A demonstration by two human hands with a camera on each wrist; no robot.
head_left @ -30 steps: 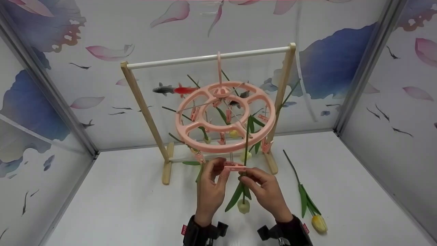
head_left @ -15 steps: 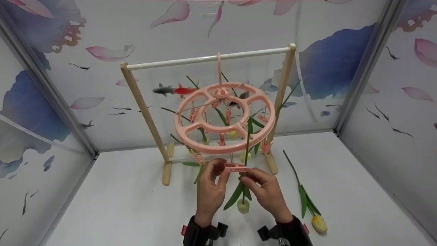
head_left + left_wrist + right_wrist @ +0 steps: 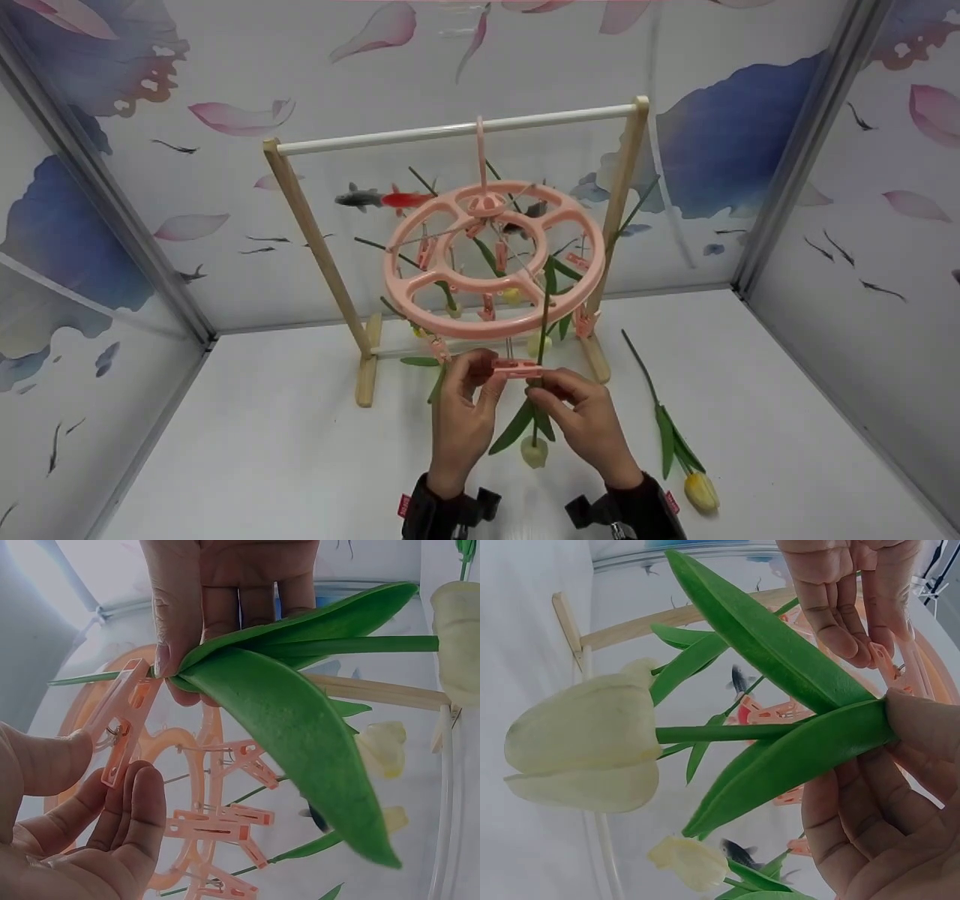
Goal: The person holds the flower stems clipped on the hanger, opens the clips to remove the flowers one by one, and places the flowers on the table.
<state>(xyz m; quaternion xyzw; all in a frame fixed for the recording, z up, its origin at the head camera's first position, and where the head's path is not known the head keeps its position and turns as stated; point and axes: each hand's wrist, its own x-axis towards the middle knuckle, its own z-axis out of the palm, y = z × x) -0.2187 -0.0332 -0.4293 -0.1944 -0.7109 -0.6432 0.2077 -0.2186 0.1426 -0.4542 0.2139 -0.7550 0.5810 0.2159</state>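
My left hand pinches a pink clothespin by its handle end between thumb and fingers. This clothespin hangs from the front of a round pink drying hanger. With thumb and fingertips, my right hand pinches the stem of a white tulip just above its leaves. The bloom points down and the bare stem runs up in front of the hanger's ring. In the left wrist view, the stem lies at the clothespin's mouth, beside the right thumb. The right wrist view shows the bloom large.
The hanger hooks over the white bar of a stand with wooden legs. Several other tulips hang upside down from its clothespins. A yellow tulip lies on the white table at right. Patterned panels enclose the table.
Both hands keep their grips almost in place. The white tulip's bloom and leaves have shifted very slightly left, and the hanger has swayed a little.
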